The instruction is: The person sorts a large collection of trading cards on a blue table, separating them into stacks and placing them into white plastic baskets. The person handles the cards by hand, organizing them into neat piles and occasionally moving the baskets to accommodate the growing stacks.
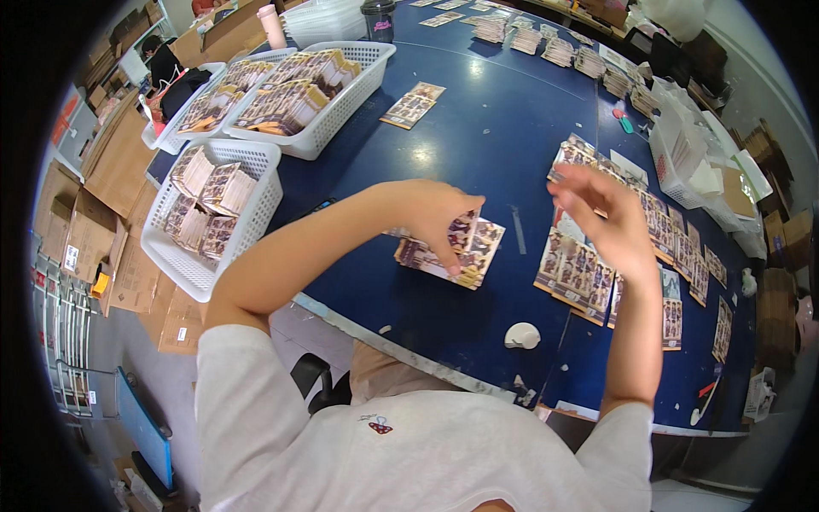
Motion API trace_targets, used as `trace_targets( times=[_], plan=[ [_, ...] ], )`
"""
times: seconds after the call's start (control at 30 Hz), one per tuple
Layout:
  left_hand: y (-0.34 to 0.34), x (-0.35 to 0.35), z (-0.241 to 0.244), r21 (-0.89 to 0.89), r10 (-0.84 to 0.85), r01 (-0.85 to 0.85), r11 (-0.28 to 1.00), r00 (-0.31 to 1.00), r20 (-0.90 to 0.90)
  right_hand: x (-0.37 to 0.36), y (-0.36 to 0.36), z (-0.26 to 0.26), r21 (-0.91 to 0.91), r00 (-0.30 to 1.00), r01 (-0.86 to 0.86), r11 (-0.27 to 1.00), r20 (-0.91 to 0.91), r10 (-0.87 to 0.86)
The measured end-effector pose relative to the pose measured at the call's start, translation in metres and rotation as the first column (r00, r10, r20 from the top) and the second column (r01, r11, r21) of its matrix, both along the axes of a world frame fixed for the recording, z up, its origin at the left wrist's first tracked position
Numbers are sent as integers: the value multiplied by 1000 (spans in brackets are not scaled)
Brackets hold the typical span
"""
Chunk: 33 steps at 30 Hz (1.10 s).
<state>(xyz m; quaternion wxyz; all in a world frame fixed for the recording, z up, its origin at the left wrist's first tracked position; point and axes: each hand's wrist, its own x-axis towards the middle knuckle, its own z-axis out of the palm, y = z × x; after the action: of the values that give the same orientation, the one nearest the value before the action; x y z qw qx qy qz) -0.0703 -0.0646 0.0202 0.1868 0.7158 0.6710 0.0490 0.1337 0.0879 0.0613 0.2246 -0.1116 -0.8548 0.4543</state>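
My left hand point(435, 221) is on a stack of printed picture cards point(486, 246) near the front of the blue table. Its thumb lies across the cards' near side and its fingers reach over the far side, gripping them. My right hand point(604, 221) is above overlapping rows of printed cards point(576, 272) to the right, fingers apart, with nothing visible in it. The hand and forearm hide part of those rows. A clear strip point(517, 229) lies on the table between the hands.
White plastic baskets point(313, 150) packed with cards stand at left, one nearer basket point(211, 281) at the table edge. Card stacks point(556, 52) line the far side. A white round object point(523, 335) lies in front. A basket with papers point(672, 169) stands at right; a dark cup point(379, 22) behind.
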Motion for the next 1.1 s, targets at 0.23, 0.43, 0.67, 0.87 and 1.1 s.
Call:
trace_targets(
  times=[0.23,0.43,0.67,0.87,1.1],
  plan=[
    [-6,5,14,56,110,-122,991,977,184,34,-9,-26,-130,981,122,984,-133,-139],
    [6,53,39,609,4,-140,780,975,220,26,-35,-16,-245,951,61,968,-280,-131],
    [38,76,32,719,71,-121,684,993,99,11,-29,-28,-289,963,197,937,-120,-239],
    [42,66,26,696,16,-92,712,993,114,10,-19,-24,-365,979,172,915,-44,-201],
    [41,65,23,636,27,-87,767,994,103,9,-7,-23,54,991,102,993,-87,-97]
  ],
)
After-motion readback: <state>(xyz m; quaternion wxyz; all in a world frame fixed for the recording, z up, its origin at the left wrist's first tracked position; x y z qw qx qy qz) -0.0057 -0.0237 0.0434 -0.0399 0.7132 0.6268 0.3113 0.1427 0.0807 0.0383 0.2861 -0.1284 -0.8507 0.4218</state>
